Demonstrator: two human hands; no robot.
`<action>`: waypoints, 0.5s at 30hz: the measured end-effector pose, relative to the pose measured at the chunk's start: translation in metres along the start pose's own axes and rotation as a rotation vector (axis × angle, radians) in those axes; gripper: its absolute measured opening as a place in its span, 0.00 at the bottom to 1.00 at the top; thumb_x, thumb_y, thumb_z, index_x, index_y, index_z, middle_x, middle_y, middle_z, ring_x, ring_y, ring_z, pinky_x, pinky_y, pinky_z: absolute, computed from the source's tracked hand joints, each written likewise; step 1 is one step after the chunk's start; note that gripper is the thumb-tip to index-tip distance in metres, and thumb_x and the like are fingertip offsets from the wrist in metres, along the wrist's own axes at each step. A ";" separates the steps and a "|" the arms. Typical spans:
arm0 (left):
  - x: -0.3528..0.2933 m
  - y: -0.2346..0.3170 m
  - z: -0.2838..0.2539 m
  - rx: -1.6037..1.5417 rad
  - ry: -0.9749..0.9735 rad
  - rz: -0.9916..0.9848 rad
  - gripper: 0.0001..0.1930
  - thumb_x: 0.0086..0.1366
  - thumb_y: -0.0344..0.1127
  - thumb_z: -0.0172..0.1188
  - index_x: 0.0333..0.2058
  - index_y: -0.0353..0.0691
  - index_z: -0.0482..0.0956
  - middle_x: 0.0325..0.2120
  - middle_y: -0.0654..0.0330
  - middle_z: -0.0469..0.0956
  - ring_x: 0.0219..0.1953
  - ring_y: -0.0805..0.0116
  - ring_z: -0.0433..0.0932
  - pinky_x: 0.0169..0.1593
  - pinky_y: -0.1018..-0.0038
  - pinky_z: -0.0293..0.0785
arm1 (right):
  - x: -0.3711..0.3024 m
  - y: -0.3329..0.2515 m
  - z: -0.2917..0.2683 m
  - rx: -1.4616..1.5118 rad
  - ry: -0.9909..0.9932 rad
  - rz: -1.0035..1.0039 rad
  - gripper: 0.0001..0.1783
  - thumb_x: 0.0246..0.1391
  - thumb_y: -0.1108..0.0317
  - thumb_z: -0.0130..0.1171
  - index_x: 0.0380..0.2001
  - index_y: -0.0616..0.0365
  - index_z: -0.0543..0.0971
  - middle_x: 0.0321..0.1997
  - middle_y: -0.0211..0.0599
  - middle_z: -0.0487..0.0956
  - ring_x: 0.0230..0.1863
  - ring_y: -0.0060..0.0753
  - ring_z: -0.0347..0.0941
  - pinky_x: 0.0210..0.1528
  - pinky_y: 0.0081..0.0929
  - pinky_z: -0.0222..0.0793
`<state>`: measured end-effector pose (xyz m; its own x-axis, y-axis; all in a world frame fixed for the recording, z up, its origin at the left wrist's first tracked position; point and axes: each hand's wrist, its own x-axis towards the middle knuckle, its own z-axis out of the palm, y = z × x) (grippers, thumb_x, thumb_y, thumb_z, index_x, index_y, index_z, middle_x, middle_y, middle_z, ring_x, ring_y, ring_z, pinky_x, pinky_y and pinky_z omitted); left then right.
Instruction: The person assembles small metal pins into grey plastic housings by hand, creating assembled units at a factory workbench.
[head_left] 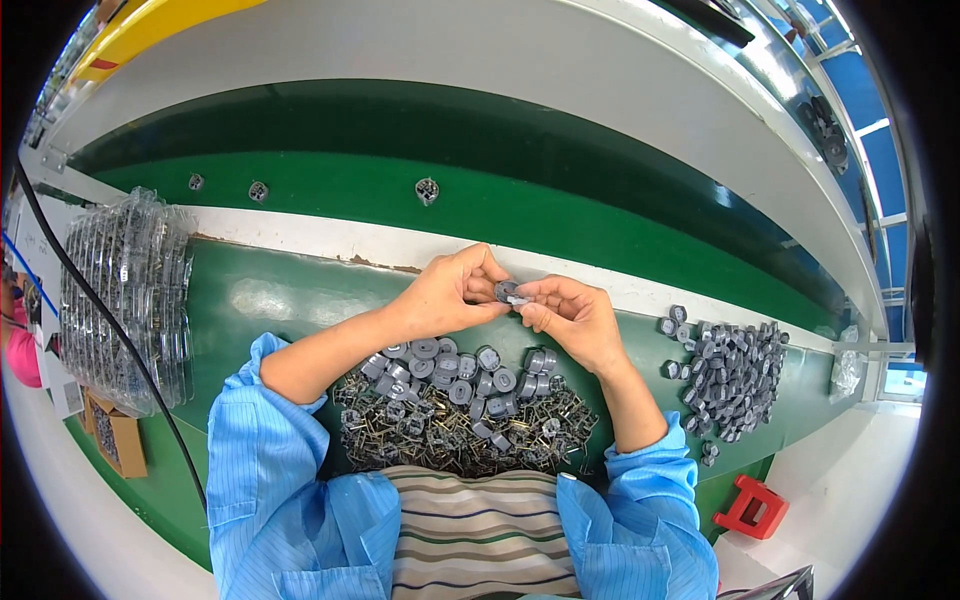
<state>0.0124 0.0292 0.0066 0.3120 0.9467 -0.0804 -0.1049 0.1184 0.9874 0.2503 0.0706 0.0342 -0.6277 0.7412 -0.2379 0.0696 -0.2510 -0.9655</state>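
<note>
Between my two hands, over the far side of the green work table (250,300), is a small round grey plastic part (508,291). My left hand (455,290) pinches its left side. The fingers of my right hand (572,318) close on its right side, where a lighter piece shows at the fingertips; its kind is too small to tell. Below my hands lies a pile of round grey plastic parts (460,390). Nearer to my body, a heap of small metal-pinned pieces (450,440) spreads along the table edge.
A large pile of grey round parts (735,375) lies on the right. Stacked clear plastic trays (130,290) stand at the left, beside a black cable (110,320). Beyond a white rail, several round parts sit on a green belt (340,185). A red stool (752,507) stands lower right.
</note>
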 end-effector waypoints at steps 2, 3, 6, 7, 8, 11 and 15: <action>0.000 -0.001 0.000 0.008 0.014 0.004 0.14 0.66 0.19 0.67 0.45 0.32 0.72 0.43 0.53 0.87 0.47 0.70 0.88 0.53 0.73 0.86 | 0.001 0.006 -0.002 -0.012 0.006 -0.009 0.14 0.66 0.80 0.66 0.54 0.69 0.82 0.48 0.35 0.87 0.48 0.19 0.83 0.52 0.19 0.80; 0.000 -0.003 0.000 0.017 0.010 0.011 0.14 0.66 0.19 0.68 0.45 0.32 0.72 0.42 0.53 0.87 0.47 0.70 0.88 0.53 0.73 0.86 | 0.001 0.007 -0.003 -0.026 0.009 -0.018 0.14 0.66 0.79 0.66 0.54 0.69 0.82 0.49 0.35 0.87 0.48 0.19 0.83 0.51 0.19 0.80; -0.001 -0.003 0.000 0.044 0.010 0.028 0.14 0.66 0.19 0.69 0.44 0.33 0.72 0.41 0.54 0.87 0.46 0.71 0.88 0.52 0.74 0.85 | 0.001 0.005 0.004 -0.014 0.031 -0.098 0.14 0.66 0.79 0.66 0.53 0.69 0.83 0.47 0.34 0.87 0.44 0.16 0.83 0.46 0.16 0.79; -0.001 -0.003 0.001 0.063 0.014 0.038 0.14 0.66 0.20 0.69 0.44 0.33 0.72 0.40 0.54 0.88 0.45 0.73 0.88 0.50 0.75 0.85 | 0.001 0.006 0.002 -0.014 0.030 -0.097 0.14 0.66 0.79 0.66 0.53 0.69 0.83 0.47 0.34 0.87 0.44 0.16 0.83 0.46 0.16 0.79; -0.001 -0.003 0.001 0.063 0.016 0.039 0.14 0.66 0.20 0.69 0.44 0.33 0.72 0.40 0.54 0.88 0.45 0.73 0.88 0.50 0.75 0.85 | 0.001 0.007 -0.002 -0.156 0.050 -0.088 0.13 0.65 0.79 0.67 0.52 0.69 0.83 0.48 0.35 0.87 0.43 0.16 0.83 0.44 0.15 0.79; -0.002 -0.005 0.002 0.055 0.021 0.057 0.15 0.67 0.20 0.70 0.46 0.35 0.73 0.38 0.58 0.88 0.43 0.80 0.85 0.49 0.78 0.82 | 0.002 0.001 -0.002 -0.487 0.104 -0.170 0.11 0.64 0.78 0.69 0.49 0.68 0.84 0.46 0.36 0.87 0.40 0.16 0.83 0.40 0.15 0.78; -0.003 -0.001 0.004 0.125 0.034 0.058 0.15 0.67 0.21 0.71 0.45 0.36 0.74 0.31 0.64 0.88 0.37 0.87 0.81 0.45 0.81 0.78 | 0.003 0.011 0.002 -0.189 0.193 -0.053 0.08 0.64 0.76 0.69 0.44 0.68 0.84 0.42 0.35 0.87 0.38 0.16 0.82 0.39 0.16 0.77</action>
<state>0.0152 0.0254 0.0067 0.2766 0.9607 -0.0251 -0.0028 0.0270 0.9996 0.2474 0.0689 0.0233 -0.4760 0.8598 -0.1847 0.1953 -0.1014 -0.9755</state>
